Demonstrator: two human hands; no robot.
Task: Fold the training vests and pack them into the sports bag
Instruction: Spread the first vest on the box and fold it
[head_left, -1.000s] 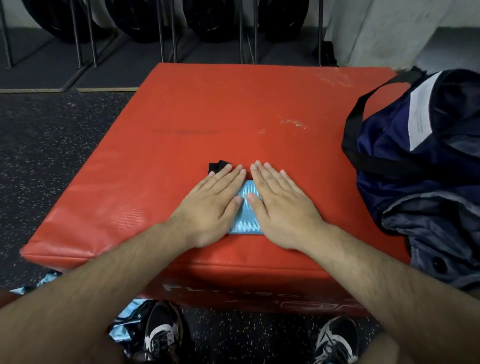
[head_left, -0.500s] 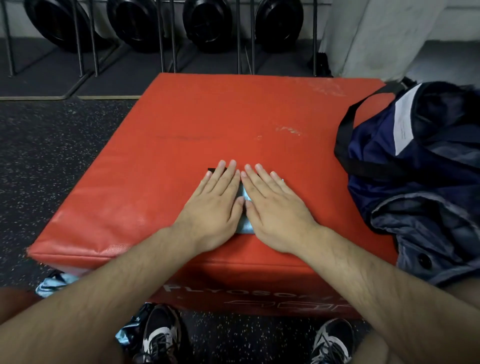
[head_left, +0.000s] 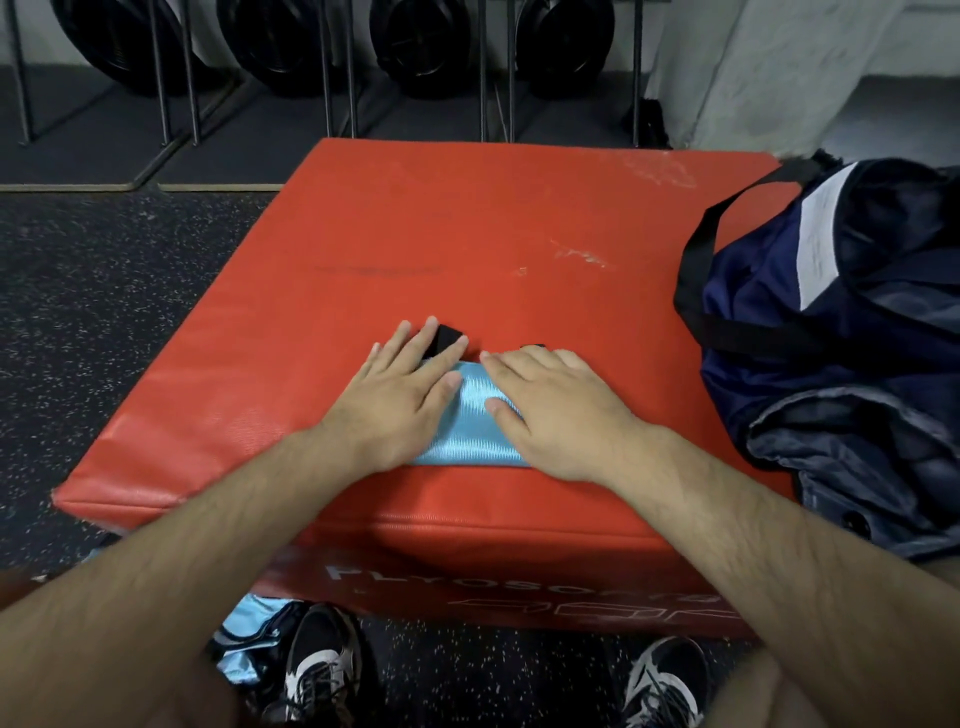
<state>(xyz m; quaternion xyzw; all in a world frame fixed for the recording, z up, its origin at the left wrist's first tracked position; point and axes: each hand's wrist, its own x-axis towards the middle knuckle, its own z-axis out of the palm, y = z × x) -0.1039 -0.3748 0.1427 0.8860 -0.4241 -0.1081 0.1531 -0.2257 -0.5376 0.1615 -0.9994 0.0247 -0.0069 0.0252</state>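
A small folded light-blue training vest (head_left: 470, 423) with black trim lies near the front of the red plyo box (head_left: 467, 234). My left hand (head_left: 400, 400) lies flat on its left part, fingers straight. My right hand (head_left: 550, 410) presses on its right part, fingers spread over the far edge. Most of the vest is hidden under my palms. The navy sports bag (head_left: 841, 332) with black straps sits open on the box's right side. More light-blue vests (head_left: 249, 644) lie on the floor by my left shoe.
Dark speckled rubber floor (head_left: 104, 312) surrounds the box. Behind it a metal rack (head_left: 337, 78) holds black weight plates. A grey-white pillar (head_left: 769, 67) stands at the back right. My shoes (head_left: 322, 670) are against the box's front face.
My hands have slid apart across the folded vest, uncovering more blue fabric between them. The right hand has moved right, toward the bag.
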